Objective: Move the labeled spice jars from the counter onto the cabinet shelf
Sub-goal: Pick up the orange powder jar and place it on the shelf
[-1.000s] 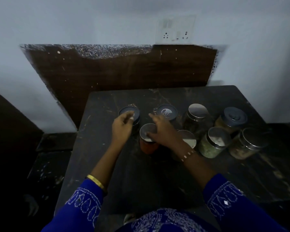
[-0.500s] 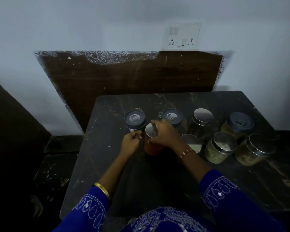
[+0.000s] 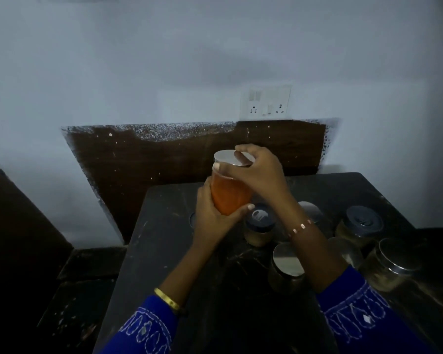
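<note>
Above the dark counter (image 3: 215, 290), both hands' grip holds the orange jar (image 3: 228, 195): left hand (image 3: 212, 213), right hand (image 3: 258, 172).

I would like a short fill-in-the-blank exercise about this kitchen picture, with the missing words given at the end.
1. The jar held up by both hands contains a powder of ____ colour.
2. The right hand grips this jar at its ____.
3. The left hand holds the jar around its ____ part.
4. The electric socket plate is fixed on the ____.

Missing words: orange; lid; lower; wall
</note>
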The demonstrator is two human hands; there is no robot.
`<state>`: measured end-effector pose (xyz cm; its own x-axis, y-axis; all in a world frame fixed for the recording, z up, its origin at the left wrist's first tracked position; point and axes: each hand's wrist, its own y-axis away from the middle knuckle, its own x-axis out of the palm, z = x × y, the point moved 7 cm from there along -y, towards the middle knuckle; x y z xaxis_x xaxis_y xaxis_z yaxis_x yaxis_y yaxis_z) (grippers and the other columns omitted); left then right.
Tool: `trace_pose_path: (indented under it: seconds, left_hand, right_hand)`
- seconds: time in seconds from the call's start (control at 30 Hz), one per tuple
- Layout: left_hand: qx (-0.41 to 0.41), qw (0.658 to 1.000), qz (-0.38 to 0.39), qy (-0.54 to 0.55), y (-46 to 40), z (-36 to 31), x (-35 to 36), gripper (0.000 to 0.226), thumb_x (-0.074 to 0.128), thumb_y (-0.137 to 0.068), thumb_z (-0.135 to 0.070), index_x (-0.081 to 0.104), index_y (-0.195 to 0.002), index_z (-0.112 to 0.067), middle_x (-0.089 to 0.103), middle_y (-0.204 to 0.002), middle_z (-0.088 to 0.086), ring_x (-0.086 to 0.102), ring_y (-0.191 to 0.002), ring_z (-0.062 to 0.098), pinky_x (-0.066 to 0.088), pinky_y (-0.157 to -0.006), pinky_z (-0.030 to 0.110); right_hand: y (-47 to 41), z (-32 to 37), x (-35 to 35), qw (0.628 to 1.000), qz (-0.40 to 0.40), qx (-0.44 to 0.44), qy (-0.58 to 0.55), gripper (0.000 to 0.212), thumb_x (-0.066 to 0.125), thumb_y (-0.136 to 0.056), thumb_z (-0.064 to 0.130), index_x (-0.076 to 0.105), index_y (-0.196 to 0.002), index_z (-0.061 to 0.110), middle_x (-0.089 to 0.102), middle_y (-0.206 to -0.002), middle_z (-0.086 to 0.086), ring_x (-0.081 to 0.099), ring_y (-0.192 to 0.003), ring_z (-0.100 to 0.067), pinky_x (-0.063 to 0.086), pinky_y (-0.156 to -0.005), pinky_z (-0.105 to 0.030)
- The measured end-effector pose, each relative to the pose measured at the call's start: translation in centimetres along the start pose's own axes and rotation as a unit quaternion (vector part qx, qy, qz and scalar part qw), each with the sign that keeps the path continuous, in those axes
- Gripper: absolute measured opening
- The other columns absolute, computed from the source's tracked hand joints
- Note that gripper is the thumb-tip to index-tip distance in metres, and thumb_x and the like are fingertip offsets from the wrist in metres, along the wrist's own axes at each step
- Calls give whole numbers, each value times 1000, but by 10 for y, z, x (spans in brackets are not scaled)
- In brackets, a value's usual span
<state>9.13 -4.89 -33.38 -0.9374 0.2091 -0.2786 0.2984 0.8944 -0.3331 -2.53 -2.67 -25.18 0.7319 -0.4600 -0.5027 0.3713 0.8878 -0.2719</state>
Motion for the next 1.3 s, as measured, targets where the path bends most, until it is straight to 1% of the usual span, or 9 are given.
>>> trace_pose_path:
  seconds: [0.13, 0.37, 0.5, 0.63, 0.77, 1.0, 1.07, 1.17, 1.3]
  left_hand:
    - [-34, 995, -22, 96, -17, -12, -14, 84, 67, -48, -59, 41, -122, -29, 41, -124, -1, 51, -99, 1, 48, -68, 10]
    - [-91, 936, 86, 328, -38, -27, -6, 101, 75, -36, -73, 47, -120, -23, 56, -122, 15, 61, -103, 27, 55, -82, 38]
    - [-116, 932, 62, 338, -44, -29, -6, 98, 70, -44, -74, 52, -123, -19, 61, -120, 17, 60, -109, 32, 48, -97, 49]
    - [-116, 921, 11, 372, -49, -31, -9, 55, 37, -89, -55, 50, -124, -15, 64, -108, 13, 64, -96, 24, 52, -84, 39]
    - [-157, 890, 15, 428, -50, -24, -3, 47, 24, -97, -46, 56, -112, -15, 70, -91, 8, 69, -83, 19, 55, -76, 34]
    - [-79, 955, -12, 287, -58, -46, -19, 27, 30, -101, -24, 55, -106, -16, 64, -95, 2, 63, -85, 18, 55, -60, 19]
    - [-56, 967, -12, 248, -60, -56, -22, 33, 26, -101, -32, 56, -102, -19, 65, -93, 2, 64, -84, 20, 55, -57, 17]
    - [-42, 962, 25, 267, -62, -70, -20, 48, 18, -92, -58, 56, -99, -29, 67, -100, 6, 67, -94, 23, 57, -83, 38]
    - [-34, 947, 46, 317, -65, -77, -24, 83, 47, -56, -86, 57, -113, -27, 70, -108, 8, 68, -100, 24, 56, -86, 41]
  right_hand:
    - [0, 7, -18, 985, 42, -17, -166, 47, 64, -85, 26, 53, -129, 17, 63, -111, 1, 59, -104, -12, 50, -83, -20]
    - [15, -11, -4, 958, 89, -17, -274, 31, 55, -89, 18, 50, -114, 36, 56, -110, 16, 57, -105, -7, 53, -79, -15]
    - [18, -9, -1, 966, 42, -35, -252, 56, 62, -85, 29, 35, -133, 38, 47, -120, 19, 50, -113, -3, 46, -93, -15]
    - [26, -2, 9, 969, 38, -65, -235, 74, 68, -81, 31, 17, -130, 53, 36, -118, 27, 45, -111, 3, 45, -83, -7]
    - [30, 10, 11, 973, -5, -120, -197, 78, 61, -63, 54, 17, -126, 61, 30, -125, 33, 37, -118, 11, 43, -85, -1]
    - [29, 7, -3, 955, -91, -154, -235, 68, 63, -65, 39, 34, -127, 42, 40, -132, 22, 43, -125, 2, 45, -95, -14]
    - [29, 9, -6, 952, -104, -172, -233, 64, 61, -70, 33, 36, -128, 38, 42, -134, 17, 43, -127, -3, 47, -97, -20]
    - [32, 14, -8, 949, -100, -185, -233, 59, 59, -73, 28, 38, -127, 39, 43, -137, 8, 42, -129, -4, 46, -97, -18]
    - [32, 22, -10, 945, -46, -192, -263, 51, 57, -74, 30, 45, -123, 41, 42, -141, 1, 42, -131, -11, 48, -100, -25]
